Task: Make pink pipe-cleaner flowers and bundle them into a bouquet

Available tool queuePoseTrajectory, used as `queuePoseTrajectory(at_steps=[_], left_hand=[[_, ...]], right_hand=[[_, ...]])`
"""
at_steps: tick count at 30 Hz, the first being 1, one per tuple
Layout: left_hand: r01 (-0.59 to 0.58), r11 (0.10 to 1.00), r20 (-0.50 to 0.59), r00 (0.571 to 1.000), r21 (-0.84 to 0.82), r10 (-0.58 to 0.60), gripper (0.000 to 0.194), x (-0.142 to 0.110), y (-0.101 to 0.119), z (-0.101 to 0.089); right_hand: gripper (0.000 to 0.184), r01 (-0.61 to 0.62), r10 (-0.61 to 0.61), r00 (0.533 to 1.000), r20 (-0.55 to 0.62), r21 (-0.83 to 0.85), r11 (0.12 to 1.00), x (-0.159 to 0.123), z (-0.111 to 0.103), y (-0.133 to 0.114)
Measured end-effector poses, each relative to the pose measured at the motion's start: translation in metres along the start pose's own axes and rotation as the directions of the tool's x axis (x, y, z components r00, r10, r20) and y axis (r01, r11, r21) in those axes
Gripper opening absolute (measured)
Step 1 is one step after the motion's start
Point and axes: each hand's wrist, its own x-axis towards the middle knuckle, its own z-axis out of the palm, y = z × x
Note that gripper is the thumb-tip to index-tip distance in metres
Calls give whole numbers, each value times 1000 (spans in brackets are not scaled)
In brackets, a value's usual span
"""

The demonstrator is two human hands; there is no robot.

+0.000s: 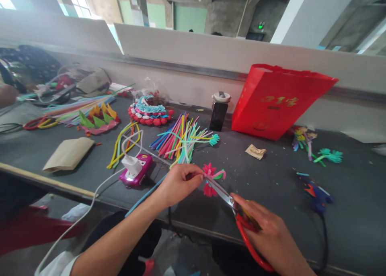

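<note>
My left hand (181, 182) is closed in a pinch on a pink pipe cleaner (222, 174) at the front middle of the table. Beside those fingertips are a red fuzzy pipe-cleaner flower (209, 169) and a second red tuft (209, 190) just below it; a bit of green shows between. Wrapped round the red handles of a pair of scissors (221, 193), my right hand (268, 227) points the blades at the pinched pipe cleaner. The blade tips reach my left fingers, and whether they touch the pipe cleaner is too small to tell. Under my left forearm runs a blue pipe cleaner (144, 196).
Loose pipe cleaners (181, 137) lie beyond my left hand. Left of it sits a purple power socket (141, 173) with a white plug. A red bag (271, 103) and a black-and-white cup (219, 113) stand behind. At right lies a glue gun (316, 193).
</note>
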Motion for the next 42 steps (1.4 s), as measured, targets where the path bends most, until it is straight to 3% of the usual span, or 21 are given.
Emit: queuePoseTrajectory(at_steps=[9, 15, 23, 27, 32, 35, 37, 42], left_hand=[[-127, 951, -111, 980, 282, 164, 21, -2, 0, 7], [-100, 974, -84, 989, 204, 119, 21, -1, -1, 6], [-186, 959, -59, 977, 212, 203, 19, -2, 3, 3], [-197, 958, -51, 976, 208, 212, 19, -2, 4, 2], [-198, 964, -58, 976, 179, 211, 18, -3, 5, 2], [-198, 967, -66, 975, 164, 211, 18, -3, 7, 2], [-181, 972, -75, 978, 151, 194, 18, -3, 8, 2], [-122, 992, -97, 987, 31, 125, 20, -1, 6, 4]], right_hand=[[53, -69, 68, 998, 15, 52, 996, 1, 3, -7], [49, -185, 170, 982, 85, 215, 959, 1, 4, -10], [43, -352, 266, 930, 254, 407, 843, 6, 5, -10], [42, -454, 272, 878, 393, 509, 732, 7, 3, -10], [59, -618, 256, 782, 568, 653, 438, 1, 3, -13], [70, -636, 189, 769, 611, 699, 327, -1, 6, -13], [70, -629, 182, 774, 606, 707, 323, 0, 7, -14], [61, -551, 208, 831, 515, 720, 422, 1, 3, -23]])
